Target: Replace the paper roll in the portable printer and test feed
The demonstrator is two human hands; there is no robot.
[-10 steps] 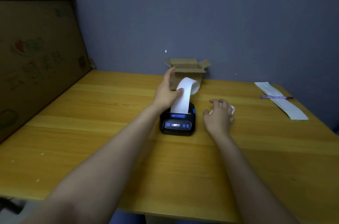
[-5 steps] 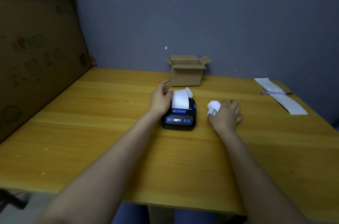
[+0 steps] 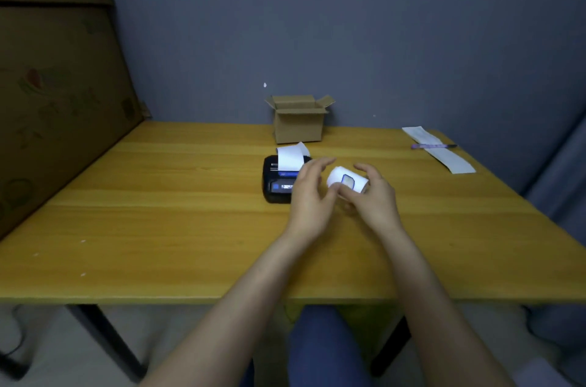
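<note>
A small black portable printer (image 3: 274, 179) sits on the yellow wooden table (image 3: 158, 212), with a short white paper strip (image 3: 290, 156) curling up out of its top. Just right of it, a white paper roll (image 3: 347, 181) with a blue-edged sticker is held above the table. My right hand (image 3: 374, 196) grips the roll from the right. My left hand (image 3: 312, 196) touches its left end with the thumb, fingers spread, and covers the printer's right side.
An open small cardboard box (image 3: 298, 120) stands behind the printer by the wall. A long white paper strip (image 3: 439, 148) with a purple pen (image 3: 432, 146) across it lies at the far right. Large cardboard sheets (image 3: 60, 95) lean along the left side.
My left hand let go of the printer's paper strip and moved right to the roll. My right hand lifted the roll off the table and brought it toward the centre.
</note>
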